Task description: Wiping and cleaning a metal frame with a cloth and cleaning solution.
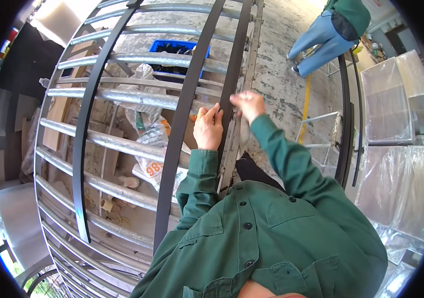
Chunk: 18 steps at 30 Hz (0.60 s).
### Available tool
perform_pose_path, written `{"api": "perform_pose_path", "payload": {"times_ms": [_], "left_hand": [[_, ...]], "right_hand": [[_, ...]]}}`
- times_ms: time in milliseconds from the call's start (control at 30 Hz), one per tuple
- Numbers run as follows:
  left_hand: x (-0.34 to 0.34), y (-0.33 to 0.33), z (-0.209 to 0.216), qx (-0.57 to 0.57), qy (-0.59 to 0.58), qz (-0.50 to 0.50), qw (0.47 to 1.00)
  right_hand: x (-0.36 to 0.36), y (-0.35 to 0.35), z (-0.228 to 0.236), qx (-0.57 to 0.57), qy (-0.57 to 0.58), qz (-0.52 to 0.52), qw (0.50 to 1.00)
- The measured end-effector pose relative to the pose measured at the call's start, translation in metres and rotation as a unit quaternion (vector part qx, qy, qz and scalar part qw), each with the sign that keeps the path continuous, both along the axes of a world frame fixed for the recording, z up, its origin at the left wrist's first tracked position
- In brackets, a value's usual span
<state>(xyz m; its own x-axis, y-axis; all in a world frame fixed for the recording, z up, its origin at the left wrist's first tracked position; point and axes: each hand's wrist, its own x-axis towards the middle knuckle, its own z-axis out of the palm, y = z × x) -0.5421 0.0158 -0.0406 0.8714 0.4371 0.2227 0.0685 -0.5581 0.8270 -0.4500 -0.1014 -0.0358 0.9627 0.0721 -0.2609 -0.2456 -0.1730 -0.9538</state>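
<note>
Long dark flat bars lie lengthwise across a rack of silvery metal tubes (137, 97). My left hand (208, 130) is at the left edge of the rightmost dark bar (231, 59), its fingers bent and pinched together near the bar. Just across that bar, my right hand (251, 103) is closed, with thumb and fingertips brought together by the bar's right edge. What either pinch holds, if anything, is too small to make out. Left of my left hand runs a second dark bar (188, 94), and a third dark bar (90, 94) lies farther left.
Beneath the rack are a blue crate (205, 51) with dark items and white printed sacks (147, 134). A metal rail (251, 54) edges the rack. Another person (323, 35) stands at the far right. Plastic-wrapped stacks (395, 114) and a metal frame stand (321, 131) are on the right.
</note>
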Motion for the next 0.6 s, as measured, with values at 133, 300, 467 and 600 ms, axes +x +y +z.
{"api": "perform_pose_path", "payload": {"times_ms": [133, 300, 467, 600], "left_hand": [[0.005, -0.005, 0.006, -0.005, -0.032, 0.005, 0.999], [-0.002, 0.004, -0.001, -0.038, 0.031, -0.001, 0.999], [0.0, -0.002, 0.007, -0.032, 0.018, 0.002, 0.999], [0.004, -0.004, 0.007, -0.044, 0.019, -0.008, 0.999]], "right_hand": [[0.067, 0.001, 0.013, -0.064, -0.018, -0.041, 0.997], [0.006, 0.009, -0.003, -0.001, 0.009, -0.029, 1.0], [0.038, 0.006, 0.004, 0.02, -0.01, -0.058, 0.998], [0.083, 0.006, 0.011, -0.038, -0.008, -0.081, 0.996]]}}
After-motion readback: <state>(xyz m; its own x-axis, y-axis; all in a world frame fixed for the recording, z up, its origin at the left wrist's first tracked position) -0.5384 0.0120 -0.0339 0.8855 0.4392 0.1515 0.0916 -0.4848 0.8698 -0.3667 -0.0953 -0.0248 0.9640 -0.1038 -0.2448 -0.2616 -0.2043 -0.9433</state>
